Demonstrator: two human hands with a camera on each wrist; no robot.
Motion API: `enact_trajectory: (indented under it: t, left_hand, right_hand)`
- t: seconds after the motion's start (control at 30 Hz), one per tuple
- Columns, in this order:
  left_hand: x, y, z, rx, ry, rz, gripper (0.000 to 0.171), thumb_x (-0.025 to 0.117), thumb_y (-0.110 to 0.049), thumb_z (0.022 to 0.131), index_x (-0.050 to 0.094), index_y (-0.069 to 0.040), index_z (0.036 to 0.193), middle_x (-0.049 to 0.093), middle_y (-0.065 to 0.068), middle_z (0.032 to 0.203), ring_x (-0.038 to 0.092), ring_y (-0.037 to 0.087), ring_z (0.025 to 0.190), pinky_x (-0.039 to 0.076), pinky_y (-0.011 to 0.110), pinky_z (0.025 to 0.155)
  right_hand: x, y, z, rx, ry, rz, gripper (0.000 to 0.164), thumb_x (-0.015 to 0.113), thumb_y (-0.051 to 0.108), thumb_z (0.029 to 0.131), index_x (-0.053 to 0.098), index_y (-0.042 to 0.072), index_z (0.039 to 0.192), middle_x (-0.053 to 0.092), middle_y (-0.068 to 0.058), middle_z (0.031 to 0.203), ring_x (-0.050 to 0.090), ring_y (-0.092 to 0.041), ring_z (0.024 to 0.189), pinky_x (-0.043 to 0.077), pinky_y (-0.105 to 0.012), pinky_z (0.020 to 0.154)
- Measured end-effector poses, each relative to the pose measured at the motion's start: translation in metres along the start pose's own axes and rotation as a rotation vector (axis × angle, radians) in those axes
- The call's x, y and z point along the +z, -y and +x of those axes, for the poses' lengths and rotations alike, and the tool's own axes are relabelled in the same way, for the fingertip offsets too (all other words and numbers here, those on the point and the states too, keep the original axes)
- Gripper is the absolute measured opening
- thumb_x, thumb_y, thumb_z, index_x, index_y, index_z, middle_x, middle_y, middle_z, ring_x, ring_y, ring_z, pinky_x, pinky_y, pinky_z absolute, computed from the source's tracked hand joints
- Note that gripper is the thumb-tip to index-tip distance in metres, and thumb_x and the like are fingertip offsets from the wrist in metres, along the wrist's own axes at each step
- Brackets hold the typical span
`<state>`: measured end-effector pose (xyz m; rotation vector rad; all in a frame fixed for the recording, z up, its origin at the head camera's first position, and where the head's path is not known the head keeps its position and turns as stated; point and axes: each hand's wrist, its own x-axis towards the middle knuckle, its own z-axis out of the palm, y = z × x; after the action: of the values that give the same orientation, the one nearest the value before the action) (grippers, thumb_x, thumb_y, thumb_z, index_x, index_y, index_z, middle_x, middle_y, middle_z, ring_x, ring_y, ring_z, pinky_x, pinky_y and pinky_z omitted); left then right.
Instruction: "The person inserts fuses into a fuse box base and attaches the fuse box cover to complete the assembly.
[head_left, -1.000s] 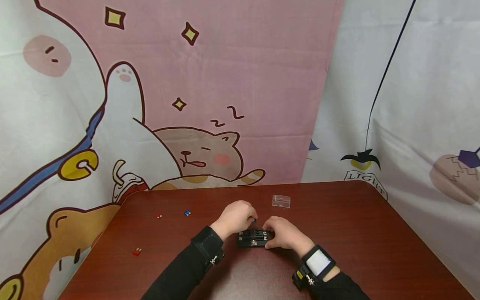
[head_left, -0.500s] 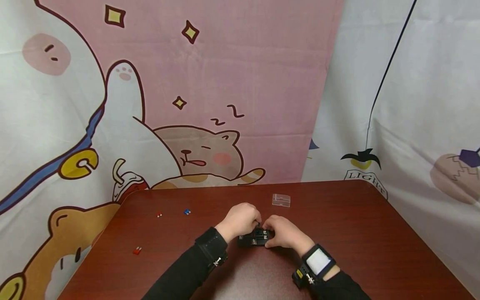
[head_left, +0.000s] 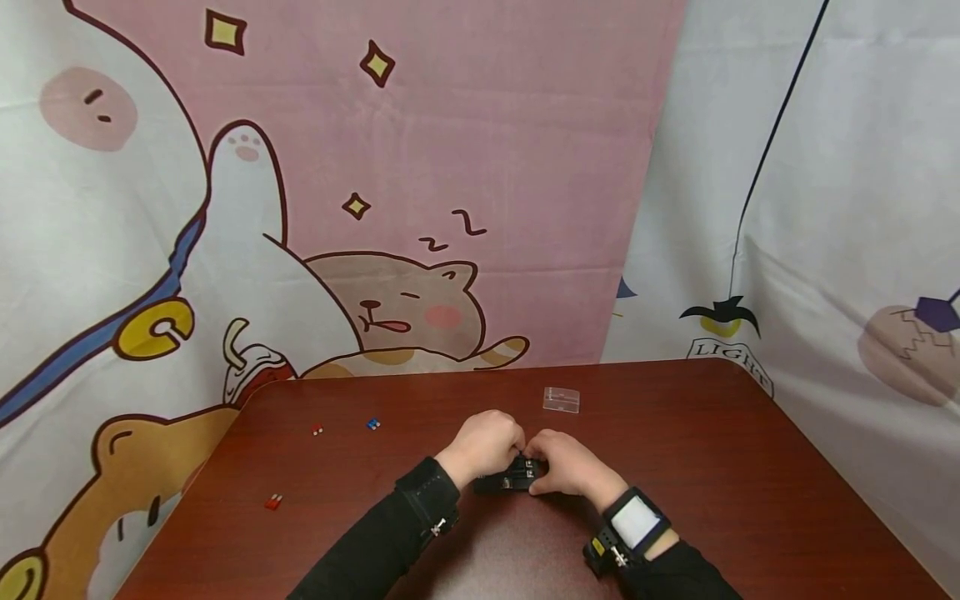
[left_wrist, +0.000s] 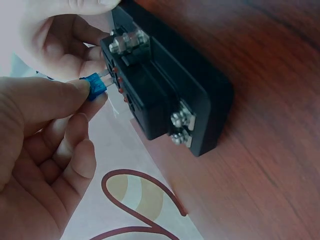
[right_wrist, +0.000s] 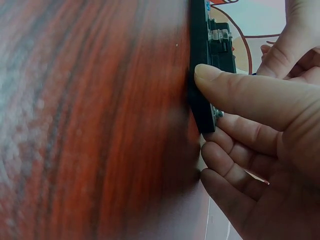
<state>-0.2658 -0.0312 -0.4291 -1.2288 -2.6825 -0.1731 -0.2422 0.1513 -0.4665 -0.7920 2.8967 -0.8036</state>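
Observation:
A blue blade fuse [left_wrist: 94,86] is pinched between thumb and fingers of my left hand [head_left: 483,446]. Its metal prongs point at the slotted face of a black fuse block [left_wrist: 150,100]; how deep they reach, if at all, cannot be made out. Metal studs with nuts and small red spots show on the block. In the right wrist view, my right hand [right_wrist: 265,115] grips the block's end, its thumb [right_wrist: 215,82] lying against the edge. The block sits on the table, and both hands nearly meet over it in the head view.
On the brown table [head_left: 675,467] a clear plastic cover [head_left: 562,400] lies behind the hands. To the left are another blue fuse [head_left: 373,424] and two small red pieces, a far one [head_left: 317,429] and a nearer one [head_left: 273,502]. A printed cloth hangs behind.
My left hand has shifted right and slightly down, bringing the pinched blue fuse to the block's right part near my right hand. My right hand keeps its hold in place.

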Motion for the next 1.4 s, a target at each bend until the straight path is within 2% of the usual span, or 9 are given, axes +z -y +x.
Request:
enact_trajectory:
  t: [0.5, 1.07, 1.27, 1.4]
  left_hand:
    - [0.001, -0.004, 0.003, -0.043, 0.026, 0.018, 0.015, 0.074, -0.011, 0.083, 0.081, -0.024, 0.084, 0.07, -0.013, 0.078, 0.061, 0.005, 0.072, 0.048, 0.022, 0.06]
    - [0.001, -0.009, 0.005, -0.048, 0.045, 0.068, 0.013, 0.075, -0.013, 0.084, 0.079, -0.023, 0.077, 0.065, -0.012, 0.07, 0.056, 0.006, 0.065, 0.047, 0.023, 0.056]
    - [0.002, -0.01, 0.006, -0.048, 0.064, 0.119, 0.015, 0.075, -0.013, 0.083, 0.076, -0.025, 0.073, 0.064, -0.011, 0.069, 0.059, 0.007, 0.067, 0.047, 0.025, 0.055]
    - [0.002, -0.01, 0.006, -0.06, 0.062, 0.12, 0.017, 0.075, -0.012, 0.082, 0.074, -0.025, 0.07, 0.063, -0.012, 0.068, 0.059, 0.007, 0.066, 0.047, 0.025, 0.054]
  right_hand:
    - [-0.002, 0.002, 0.0, -0.002, -0.002, -0.005, 0.044, 0.092, 0.016, 0.065, 0.067, 0.005, 0.099, 0.061, -0.001, 0.094, 0.057, -0.019, 0.087, 0.049, -0.042, 0.081]
    - [-0.001, 0.002, -0.001, -0.032, 0.001, -0.001, 0.043, 0.091, 0.013, 0.065, 0.069, 0.004, 0.1, 0.061, -0.002, 0.093, 0.058, -0.02, 0.084, 0.05, -0.039, 0.076]
    - [-0.001, 0.001, -0.001, -0.055, -0.013, -0.016, 0.041, 0.09, 0.013, 0.064, 0.07, 0.006, 0.098, 0.062, -0.001, 0.093, 0.055, -0.018, 0.084, 0.048, -0.038, 0.077]
    - [-0.002, 0.002, -0.002, -0.057, -0.014, -0.013, 0.04, 0.09, 0.013, 0.064, 0.07, 0.006, 0.098, 0.061, -0.001, 0.093, 0.054, -0.017, 0.083, 0.048, -0.038, 0.076]
